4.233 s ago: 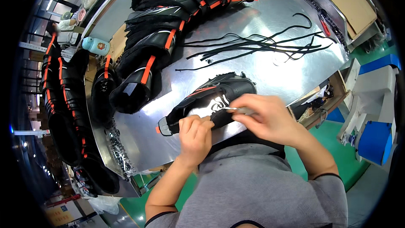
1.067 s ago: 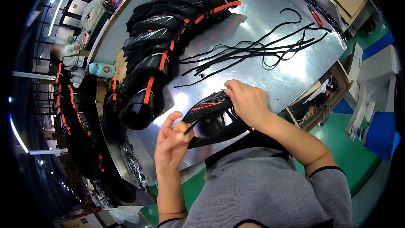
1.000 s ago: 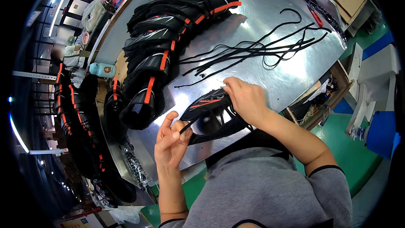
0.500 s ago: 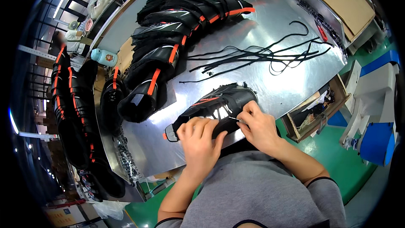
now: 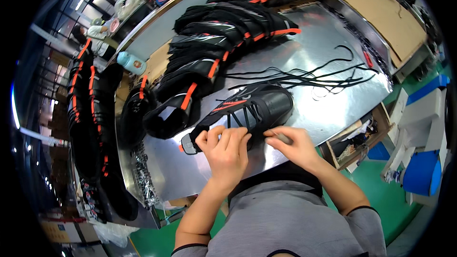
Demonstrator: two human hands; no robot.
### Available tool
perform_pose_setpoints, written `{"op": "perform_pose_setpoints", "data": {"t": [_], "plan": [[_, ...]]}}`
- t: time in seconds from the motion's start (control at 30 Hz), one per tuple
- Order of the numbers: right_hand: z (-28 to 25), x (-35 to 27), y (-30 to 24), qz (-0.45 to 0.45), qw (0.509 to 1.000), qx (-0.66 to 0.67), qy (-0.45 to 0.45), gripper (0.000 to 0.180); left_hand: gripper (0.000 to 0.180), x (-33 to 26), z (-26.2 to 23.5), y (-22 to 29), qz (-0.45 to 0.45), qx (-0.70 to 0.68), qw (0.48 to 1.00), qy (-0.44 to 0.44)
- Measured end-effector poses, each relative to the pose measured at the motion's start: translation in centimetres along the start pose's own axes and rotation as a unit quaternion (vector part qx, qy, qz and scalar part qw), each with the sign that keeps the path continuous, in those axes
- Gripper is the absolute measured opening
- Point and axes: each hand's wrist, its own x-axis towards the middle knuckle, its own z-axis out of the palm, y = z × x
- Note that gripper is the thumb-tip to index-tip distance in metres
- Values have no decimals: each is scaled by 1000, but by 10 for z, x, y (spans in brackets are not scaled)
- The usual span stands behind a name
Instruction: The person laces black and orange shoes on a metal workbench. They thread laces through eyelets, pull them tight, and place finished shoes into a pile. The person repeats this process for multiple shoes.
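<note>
Across the metal desk (image 5: 338, 109), toward 11 o'clock, a row of shoes (image 5: 212, 35); at centre, a black shoe (image 5: 259, 109). At 7 o'clock from it, left hand (image 5: 223, 154), fingers bunched on its near side; at 4 o'clock, right hand (image 5: 297, 148), fingers pinching seemingly a slim tool (image 5: 284, 138). Likely mid-lacing; next, calling for steady hold, careful threading.

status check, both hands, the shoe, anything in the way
Left hand on black shoe; right hand gripping small tool, mostly hidden. Lace crosses shoe's tongue. Loose laces beyond, clear of both hands.
</note>
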Motion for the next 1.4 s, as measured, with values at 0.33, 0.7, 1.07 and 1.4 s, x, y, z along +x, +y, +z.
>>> {"op": "perform_pose_setpoints", "data": {"t": [0.33, 0.7, 1.07, 1.4], "plan": [[22, -36, 17, 28, 949, 145, -277, 19, 18, 8, 0, -5, -26, -40, 998, -46], [8, 39, 15, -96, 993, -6, 68, 14, 16, -6, 15, -23, -139, -148, 941, -271], [20, 51, 22, -158, 978, 19, 133, 16, 25, -13, 27, -15, -119, -63, 968, -210], [9, -5, 7, 41, 999, -35, -10, 24, 23, -13, 34, -14, -111, -57, 977, -176]]}}
